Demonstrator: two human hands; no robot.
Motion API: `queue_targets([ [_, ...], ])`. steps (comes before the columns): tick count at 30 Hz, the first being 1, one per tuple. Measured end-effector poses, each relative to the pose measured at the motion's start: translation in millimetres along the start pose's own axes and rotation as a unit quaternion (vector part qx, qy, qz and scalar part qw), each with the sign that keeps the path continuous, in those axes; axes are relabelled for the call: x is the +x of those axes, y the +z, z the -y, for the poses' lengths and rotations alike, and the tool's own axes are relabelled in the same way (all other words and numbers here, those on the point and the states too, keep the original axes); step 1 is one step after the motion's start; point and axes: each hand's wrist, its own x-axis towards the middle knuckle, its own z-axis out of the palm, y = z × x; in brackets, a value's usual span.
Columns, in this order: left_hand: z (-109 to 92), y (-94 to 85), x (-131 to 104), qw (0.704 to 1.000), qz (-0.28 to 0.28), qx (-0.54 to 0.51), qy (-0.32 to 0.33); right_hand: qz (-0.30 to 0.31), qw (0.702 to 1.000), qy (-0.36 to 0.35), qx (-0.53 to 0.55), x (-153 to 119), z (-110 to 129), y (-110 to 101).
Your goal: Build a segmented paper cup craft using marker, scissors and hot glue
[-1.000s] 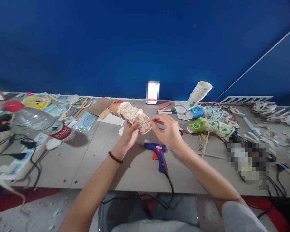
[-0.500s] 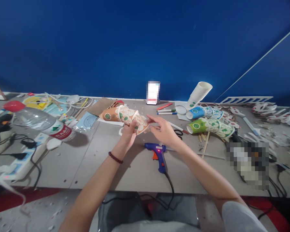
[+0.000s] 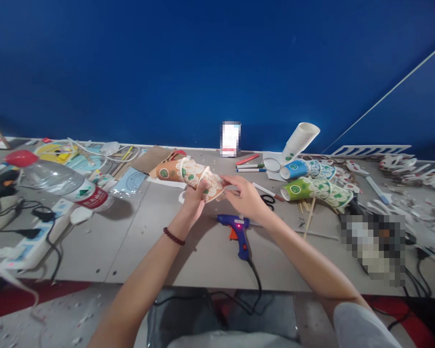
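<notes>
An orange fish made of joined paper cups (image 3: 194, 175), drawn with white scales, is held above the table. My left hand (image 3: 195, 195) is closed around its wide end, thumb on top. At that end's rim, the fingertips of my right hand (image 3: 244, 193) pinch the paper edge; part of that grip is hidden. A blue hot glue gun (image 3: 239, 229) with an orange trigger and a lit red light lies on the table below my hands. To the right rest a blue paper-cup fish (image 3: 308, 169) and a green paper-cup fish (image 3: 317, 191).
Behind my hands a phone (image 3: 230, 140) leans on the blue wall. Markers (image 3: 251, 169), black scissors (image 3: 268, 200) and a tall stack of white cups (image 3: 300, 140) are to the right. At left stand a red-capped water bottle (image 3: 72, 186) and a power strip (image 3: 47, 237).
The orange fish has shifted very slightly to the right with my left hand. My right fingertips have closed in at its wide end.
</notes>
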Motion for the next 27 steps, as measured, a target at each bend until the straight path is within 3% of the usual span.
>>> queue_targets([
  [18,0.2,2.1,-1.4,1.000,-0.017,-0.004,0.002,0.020,0.999,0.035,-0.006,0.5,3.1,-3.0],
  [23,-2.5,-1.0,1.2,1.000,-0.020,-0.001,-0.011,-0.002,0.997,0.032,-0.066,8.0,-0.8,-28.6],
  [27,-1.9,-4.9,4.6,1.000,-0.008,-0.023,-0.015,0.046,0.965,0.095,-0.239,17.6,-15.7,-62.1],
])
